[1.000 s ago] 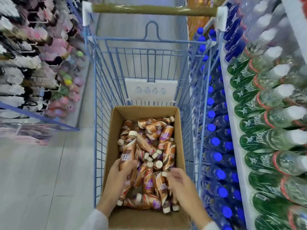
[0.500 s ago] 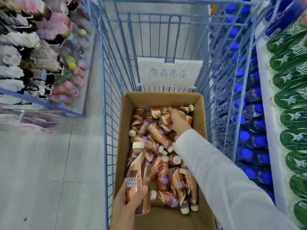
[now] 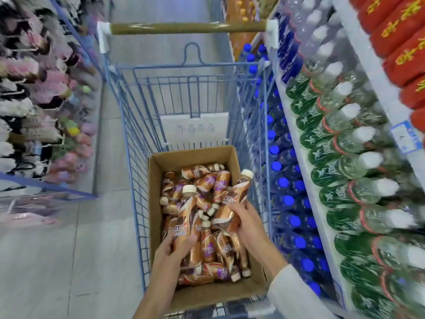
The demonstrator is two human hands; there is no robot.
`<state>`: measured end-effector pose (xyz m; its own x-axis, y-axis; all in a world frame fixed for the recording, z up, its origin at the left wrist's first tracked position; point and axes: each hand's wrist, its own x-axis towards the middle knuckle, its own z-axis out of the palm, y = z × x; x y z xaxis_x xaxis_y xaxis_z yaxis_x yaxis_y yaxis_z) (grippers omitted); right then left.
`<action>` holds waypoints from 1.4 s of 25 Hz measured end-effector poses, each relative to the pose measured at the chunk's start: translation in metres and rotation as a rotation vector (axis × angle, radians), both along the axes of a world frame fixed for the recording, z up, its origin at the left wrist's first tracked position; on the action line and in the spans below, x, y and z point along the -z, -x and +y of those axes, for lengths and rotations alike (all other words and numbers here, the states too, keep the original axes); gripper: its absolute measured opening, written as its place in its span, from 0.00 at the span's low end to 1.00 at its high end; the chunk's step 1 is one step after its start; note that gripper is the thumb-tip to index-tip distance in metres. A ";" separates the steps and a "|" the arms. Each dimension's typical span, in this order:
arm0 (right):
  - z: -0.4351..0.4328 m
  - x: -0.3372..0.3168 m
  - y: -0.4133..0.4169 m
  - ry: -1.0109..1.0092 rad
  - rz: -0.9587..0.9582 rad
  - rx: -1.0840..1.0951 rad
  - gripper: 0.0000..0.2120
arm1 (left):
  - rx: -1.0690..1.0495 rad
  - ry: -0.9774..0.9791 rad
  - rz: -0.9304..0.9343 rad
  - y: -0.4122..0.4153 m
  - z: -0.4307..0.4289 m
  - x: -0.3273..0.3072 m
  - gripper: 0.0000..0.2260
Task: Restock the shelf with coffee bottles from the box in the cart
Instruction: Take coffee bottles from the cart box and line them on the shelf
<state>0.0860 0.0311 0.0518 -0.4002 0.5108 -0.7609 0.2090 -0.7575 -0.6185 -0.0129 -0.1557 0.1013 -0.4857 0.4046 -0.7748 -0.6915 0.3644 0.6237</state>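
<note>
Over the open brown cardboard box in the blue wire cart, we grip two bottles. Left hand clasps an upright brown coffee bottle with cream cap; right hand clasps a tilted brown coffee bottle.

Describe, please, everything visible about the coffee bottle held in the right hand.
The coffee bottle in the right hand is slim, seemingly plastic, wrapped in a glossy brown, copper and cream swirl label with partly readable lettering, and closed by a cream cap. It tilts cap-up, toward the far right. The right hand grips its lower body; its base is hidden behind the fingers. It is lifted above the loose bottles in the cardboard box.
</note>
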 end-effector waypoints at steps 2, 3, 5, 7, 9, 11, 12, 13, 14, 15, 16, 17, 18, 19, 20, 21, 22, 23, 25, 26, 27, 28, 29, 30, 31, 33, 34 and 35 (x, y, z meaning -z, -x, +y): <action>-0.008 -0.045 -0.037 -0.059 0.012 0.059 0.31 | 0.100 -0.055 0.043 -0.007 0.012 -0.017 0.45; -0.012 -0.068 -0.059 -0.093 0.008 0.084 0.28 | 0.156 -0.089 0.044 -0.014 0.019 -0.025 0.45; -0.021 -0.108 -0.100 -0.176 -0.011 0.109 0.25 | 0.225 -0.163 0.029 -0.031 0.032 -0.035 0.46; -0.032 -0.146 -0.139 -0.271 -0.041 0.178 0.26 | 0.306 -0.197 0.047 -0.052 0.048 -0.049 0.44; -0.044 -0.176 -0.183 -0.345 -0.083 0.296 0.22 | 0.425 -0.236 0.056 -0.085 0.067 -0.065 0.43; -0.060 -0.199 -0.226 -0.392 -0.105 0.405 0.19 | 0.552 -0.309 0.054 -0.123 0.085 -0.085 0.39; -0.068 -0.208 -0.247 -0.414 -0.115 0.451 0.20 | 0.610 -0.355 0.042 -0.142 0.090 -0.093 0.37; -0.080 -0.217 -0.274 -0.433 -0.131 0.508 0.22 | 0.670 -0.380 0.035 -0.167 0.095 -0.102 0.36; -0.091 -0.225 -0.298 -0.449 -0.139 0.561 0.23 | 0.718 -0.392 0.029 -0.192 0.097 -0.110 0.37; -0.103 -0.231 -0.321 -0.465 -0.140 0.610 0.22 | 0.757 -0.399 0.018 -0.215 0.097 -0.115 0.38; -0.117 -0.238 -0.346 -0.486 -0.137 0.652 0.20 | 0.795 -0.418 -0.009 -0.240 0.095 -0.121 0.38; -0.130 -0.244 -0.369 -0.506 -0.139 0.684 0.18 | 0.825 -0.431 -0.038 -0.265 0.091 -0.130 0.37; -0.146 -0.252 -0.395 -0.526 -0.153 0.721 0.16 | 0.877 -0.439 -0.054 -0.295 0.085 -0.139 0.35; -0.161 -0.258 -0.419 -0.542 -0.167 0.756 0.13 | 0.927 -0.453 -0.074 -0.323 0.078 -0.148 0.31; -0.175 -0.262 -0.443 -0.561 -0.172 0.790 0.10 | 0.967 -0.471 -0.096 -0.351 0.071 -0.158 0.24; -0.190 -0.265 -0.467 -0.580 -0.177 0.826 0.08 | 1.007 -0.500 -0.124 -0.379 0.062 -0.168 0.18; -0.204 -0.269 -0.490 -0.595 -0.181 0.857 0.08 | 1.049 -0.532 -0.145 -0.405 0.053 -0.177 0.15; -0.220 -0.274 -0.515 -0.613 -0.196 0.883 0.09 | 1.089 -0.561 -0.165 -0.434 0.043 -0.186 0.13; -0.246 -0.280 -0.555 -0.644 -0.216 0.925 0.14 | 1.126 -0.593 -0.168 -0.482 0.026 -0.199 0.15; -0.259 -0.284 -0.574 -0.654 -0.221 0.951 0.15 | 1.143 -0.613 -0.173 -0.505 0.017 -0.205 0.17; -0.270 -0.288 -0.591 -0.664 -0.217 0.973 0.15 | 1.157 -0.630 -0.184 -0.525 0.010 -0.211 0.18; -0.280 -0.294 -0.608 -0.677 -0.210 0.989 0.15 | 1.186 -0.640 -0.192 -0.545 0.003 -0.218 0.19; -0.287 -0.301 -0.621 -0.687 -0.203 0.998 0.15 | 1.223 -0.657 -0.201 -0.560 -0.001 -0.225 0.21; -0.292 -0.307 -0.632 -0.694 -0.194 1.011 0.15 | 1.260 -0.678 -0.203 -0.573 -0.002 -0.232 0.24; -0.295 -0.314 -0.644 -0.707 -0.188 1.031 0.16 | 1.290 -0.696 -0.203 -0.586 -0.001 -0.239 0.28; -0.295 -0.329 -0.666 -0.746 -0.194 1.063 0.16 | 1.342 -0.751 -0.180 -0.611 0.010 -0.255 0.29; -0.291 -0.339 -0.675 -0.772 -0.208 1.072 0.16 | 1.372 -0.800 -0.173 -0.623 0.019 -0.267 0.27; -0.285 -0.349 -0.686 -0.797 -0.227 1.082 0.16 | 1.404 -0.853 -0.167 -0.636 0.029 -0.280 0.24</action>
<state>0.7716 -0.2536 0.4008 0.5706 0.8139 -0.1096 -0.1018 -0.0623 -0.9928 0.6230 -0.1266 0.3814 0.6647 0.7382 -0.1150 -0.2147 0.3362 0.9170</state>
